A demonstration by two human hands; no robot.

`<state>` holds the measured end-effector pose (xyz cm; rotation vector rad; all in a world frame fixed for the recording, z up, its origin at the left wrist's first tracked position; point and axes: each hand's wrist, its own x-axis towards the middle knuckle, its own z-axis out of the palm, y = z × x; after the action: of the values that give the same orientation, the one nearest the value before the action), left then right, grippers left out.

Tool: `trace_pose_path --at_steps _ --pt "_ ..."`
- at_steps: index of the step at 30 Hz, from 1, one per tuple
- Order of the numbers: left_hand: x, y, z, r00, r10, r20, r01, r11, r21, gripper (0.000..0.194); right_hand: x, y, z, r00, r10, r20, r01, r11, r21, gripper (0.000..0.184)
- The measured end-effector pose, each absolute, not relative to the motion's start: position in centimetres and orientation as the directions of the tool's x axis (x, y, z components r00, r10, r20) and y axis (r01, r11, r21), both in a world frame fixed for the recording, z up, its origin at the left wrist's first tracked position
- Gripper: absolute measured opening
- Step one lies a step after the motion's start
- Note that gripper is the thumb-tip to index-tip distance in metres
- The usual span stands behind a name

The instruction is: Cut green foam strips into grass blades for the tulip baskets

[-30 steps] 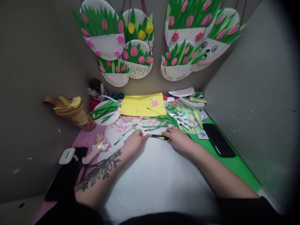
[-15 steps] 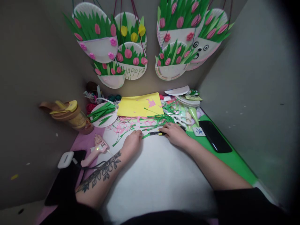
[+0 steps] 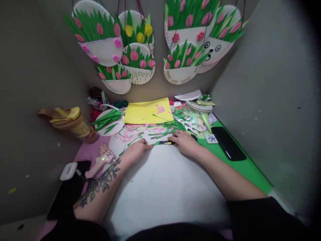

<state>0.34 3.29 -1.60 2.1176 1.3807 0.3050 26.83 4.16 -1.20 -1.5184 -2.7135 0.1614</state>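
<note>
Black-and-yellow scissors [image 3: 164, 142] are in my right hand [image 3: 184, 143], which is closed over their handles; the dark blades point left. A small green paper strip [image 3: 155, 144] lies at the blade tips. My left hand [image 3: 137, 150] pinches at the strip's left end, with the index finger stretched toward the blades; its hold is partly hidden. Green paper offcuts [image 3: 175, 126] and pink paper scraps [image 3: 125, 136] are scattered just beyond both hands. A yellow sheet [image 3: 142, 112] lies behind them.
To the left are a paper plate of green strips [image 3: 117, 126], a pink glue gun [image 3: 101, 162], a lidded cup [image 3: 80, 125] and a white case [image 3: 68, 171]. White-handled scissors [image 3: 198, 127] and a black phone [image 3: 229, 144] lie right. Decorated paper-plate baskets [image 3: 100, 52] hang above.
My left hand has shifted slightly left, and its index finger now stretches out toward the green strip. My right hand keeps its grip on the scissors. The whole view has shifted slightly.
</note>
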Motion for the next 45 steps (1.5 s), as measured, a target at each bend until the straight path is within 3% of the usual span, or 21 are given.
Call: trace_pose_path --at_steps 8,12,16,20,27,45 --pt "0.2 3.4 -2.2 0.511 0.855 -0.086 0.771 -0.411 0.486 0.044 25.3 3.0 -0.8 -0.59 0.806 -0.053 0.803 0.577 -0.15 0.034" --pt "0.2 3.6 -2.1 0.533 0.843 -0.07 0.78 -0.458 0.425 0.034 25.0 2.4 -0.3 -0.6 0.797 -0.065 0.793 0.583 -0.176 0.034" --pt "0.2 3.4 -0.9 0.424 0.897 -0.126 0.866 -0.361 0.345 0.024 26.2 3.0 0.5 -0.567 0.824 -0.022 0.802 0.546 -0.242 0.038" --pt "0.4 2.9 0.0 0.338 0.914 -0.224 0.925 -0.278 0.259 0.017 27.5 4.0 0.7 -0.439 0.898 0.032 0.874 0.435 -0.215 0.039" --pt "1.7 2.7 -0.5 0.324 0.93 -0.175 0.917 -0.263 0.301 0.015 27.8 4.8 -0.4 -0.337 0.941 -0.018 0.937 0.333 -0.105 0.038" --pt "1.9 3.0 -1.7 0.299 0.952 -0.069 0.885 -0.249 0.394 0.016 27.0 4.6 -1.4 -0.411 0.912 -0.013 0.902 0.404 -0.15 0.039"
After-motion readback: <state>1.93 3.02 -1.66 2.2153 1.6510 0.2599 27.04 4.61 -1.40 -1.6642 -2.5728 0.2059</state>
